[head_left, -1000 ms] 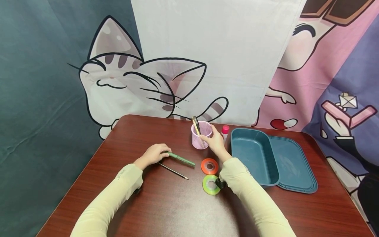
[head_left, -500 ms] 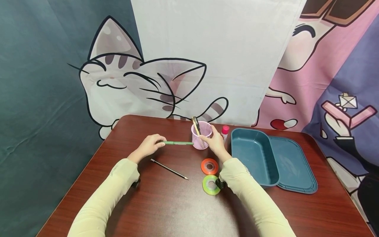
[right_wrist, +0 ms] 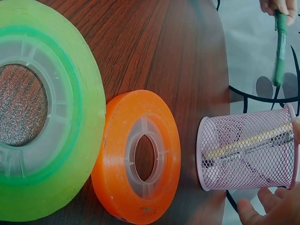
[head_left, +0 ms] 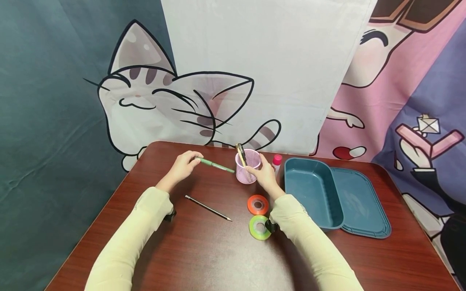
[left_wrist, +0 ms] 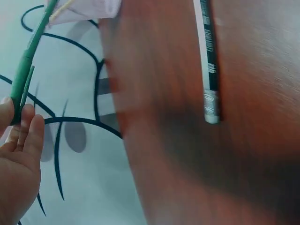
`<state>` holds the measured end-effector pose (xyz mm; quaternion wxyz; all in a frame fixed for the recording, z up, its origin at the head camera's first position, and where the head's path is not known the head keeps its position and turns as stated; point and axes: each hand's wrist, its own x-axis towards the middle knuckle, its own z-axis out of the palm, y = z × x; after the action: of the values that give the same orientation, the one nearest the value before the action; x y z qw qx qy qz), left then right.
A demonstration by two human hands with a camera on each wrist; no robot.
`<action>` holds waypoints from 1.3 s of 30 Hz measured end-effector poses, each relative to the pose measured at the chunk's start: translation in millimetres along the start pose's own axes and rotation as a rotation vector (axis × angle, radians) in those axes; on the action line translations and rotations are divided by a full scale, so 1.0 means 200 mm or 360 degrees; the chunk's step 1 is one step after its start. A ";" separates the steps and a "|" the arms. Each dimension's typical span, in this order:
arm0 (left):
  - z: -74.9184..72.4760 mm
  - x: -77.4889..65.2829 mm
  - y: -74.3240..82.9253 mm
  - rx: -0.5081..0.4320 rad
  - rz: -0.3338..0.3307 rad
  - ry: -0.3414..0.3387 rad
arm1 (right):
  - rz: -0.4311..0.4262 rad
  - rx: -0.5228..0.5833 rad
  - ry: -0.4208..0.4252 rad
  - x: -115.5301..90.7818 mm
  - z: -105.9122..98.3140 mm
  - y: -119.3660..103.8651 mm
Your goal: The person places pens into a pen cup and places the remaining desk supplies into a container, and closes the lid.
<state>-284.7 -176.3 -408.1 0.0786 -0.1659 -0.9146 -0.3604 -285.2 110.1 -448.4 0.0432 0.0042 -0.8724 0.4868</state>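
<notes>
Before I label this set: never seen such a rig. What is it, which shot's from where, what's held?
There's no machine: each grip is a person's bare hand. The wide picture comes from a camera on the person's head, looking forward and down; the two close ones come from a camera on each wrist. The left grip holds a green pen. The right grip holds a pink mesh cup, with something slim, yellow and black inside. Also on the table: a pencil, an orange tape roll, a green tape roll, a red-capped tube, a blue box and a matching lid.
</notes>
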 end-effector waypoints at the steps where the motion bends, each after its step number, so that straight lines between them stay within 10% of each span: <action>1: 0.00 0.01 0.01 -0.0011 -0.0020 0.0014 | -0.0001 -0.0003 -0.0004 0.00 0.00 0.00; 14: -0.05 0.15 0.17 -0.0220 -0.0030 0.0183 | -0.0004 -0.0007 -0.0014 0.00 0.00 0.00; 39: 0.14 0.27 0.30 -0.0142 -0.0039 0.0242 | -0.0050 -0.0033 0.0025 0.01 0.00 0.01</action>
<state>-313.9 -103.0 -377.2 0.1358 -0.1302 -0.8909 -0.4133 -286.4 111.4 -450.0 0.0576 0.0138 -0.8770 0.4769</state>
